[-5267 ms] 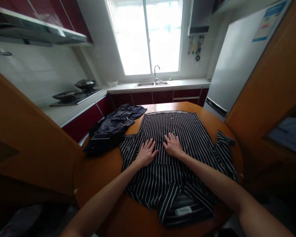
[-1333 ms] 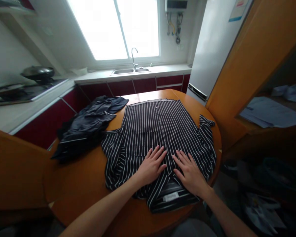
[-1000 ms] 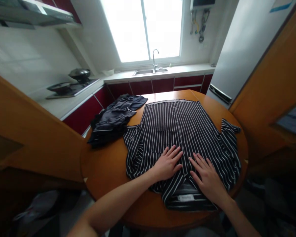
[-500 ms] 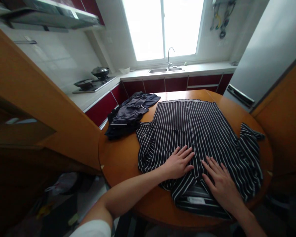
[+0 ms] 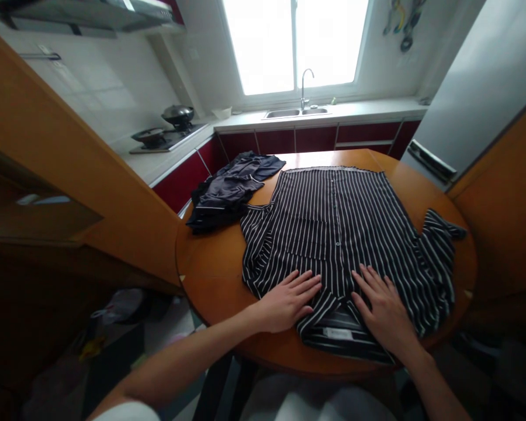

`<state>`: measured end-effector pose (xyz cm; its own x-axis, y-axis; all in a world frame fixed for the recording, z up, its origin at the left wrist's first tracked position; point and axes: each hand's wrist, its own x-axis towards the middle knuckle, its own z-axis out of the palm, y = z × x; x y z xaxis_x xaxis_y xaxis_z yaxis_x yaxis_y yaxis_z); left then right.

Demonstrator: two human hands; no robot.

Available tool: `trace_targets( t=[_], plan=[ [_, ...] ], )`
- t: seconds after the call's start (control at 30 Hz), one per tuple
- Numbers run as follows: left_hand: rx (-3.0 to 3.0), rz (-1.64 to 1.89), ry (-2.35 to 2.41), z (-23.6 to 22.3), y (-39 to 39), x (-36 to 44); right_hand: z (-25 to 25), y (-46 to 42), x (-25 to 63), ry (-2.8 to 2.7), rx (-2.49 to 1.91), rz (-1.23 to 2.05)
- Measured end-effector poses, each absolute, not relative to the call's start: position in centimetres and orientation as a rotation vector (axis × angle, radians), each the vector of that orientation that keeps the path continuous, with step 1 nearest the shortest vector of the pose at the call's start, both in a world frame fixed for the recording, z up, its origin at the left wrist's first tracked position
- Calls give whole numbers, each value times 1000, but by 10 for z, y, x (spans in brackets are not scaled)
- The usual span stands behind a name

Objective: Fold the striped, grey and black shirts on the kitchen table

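A black shirt with white stripes (image 5: 309, 213) lies spread front up on the round wooden table (image 5: 214, 275). Its collar, with a white label (image 5: 338, 334) inside, points toward me, and its hem lies at the far side. My left hand (image 5: 287, 301) rests flat on the shirt left of the collar, fingers stretched out. On the right of the button line, my right hand (image 5: 382, 304) lies flat with fingers spread, touching the cloth near the collar. Both sleeves look rumpled at the sides.
Dark folded clothes (image 5: 232, 190) lie at the table's far left. Beyond stand a counter with a sink (image 5: 283, 113) and a stove with a pan (image 5: 149, 137). A fridge (image 5: 473, 88) is on the right, a wooden panel (image 5: 70, 146) on the left.
My left hand has slid left and toward me, away from the button line. My right hand has shifted slightly left over the cloth. The camera view has tilted down a little.
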<state>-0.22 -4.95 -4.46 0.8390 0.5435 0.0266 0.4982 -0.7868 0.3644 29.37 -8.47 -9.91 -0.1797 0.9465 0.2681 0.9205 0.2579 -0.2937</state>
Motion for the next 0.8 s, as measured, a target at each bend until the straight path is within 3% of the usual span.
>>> trace_targets(
  t=[0.27,0.47,0.8],
  plan=[
    [2468,478,740,-45,-79,-48,-82,-92,288,-2004,-1562,172],
    [2500,591,832,-54,-89,-47,-51,-113,235,-2311,-1176,323],
    [2517,636,968,-56,-85,-46,-65,-135,207,-2173,-1106,532]
  ],
)
